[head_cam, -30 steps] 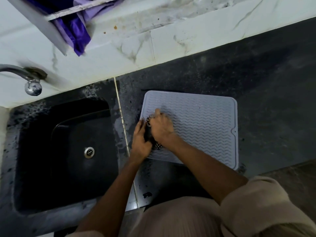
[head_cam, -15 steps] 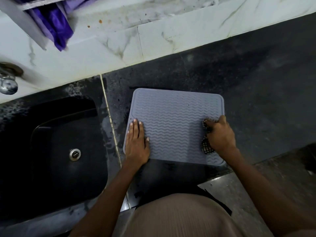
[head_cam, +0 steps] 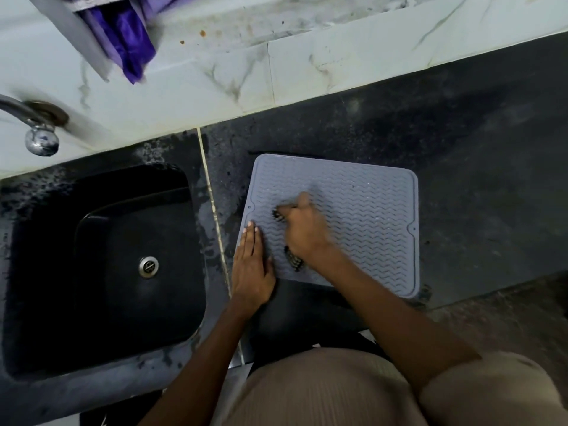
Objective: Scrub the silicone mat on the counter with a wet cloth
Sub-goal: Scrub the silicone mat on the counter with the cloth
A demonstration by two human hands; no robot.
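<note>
A grey silicone mat with a wavy ribbed surface lies flat on the black counter, just right of the sink. My right hand is blurred with motion on the mat's left part and grips a dark checked cloth, whose ends stick out beside the knuckles and below the palm. My left hand presses flat on the mat's near left corner with its fingers straight and together.
A black sink with a metal drain lies to the left, under a chrome tap. A marble-patterned tiled wall runs behind the counter. Purple fabric hangs at the upper left. The counter's front edge passes just below the mat.
My right hand has swept the cloth from the mat's right side back to its left part. My left hand has stayed pressed on the near left corner.
</note>
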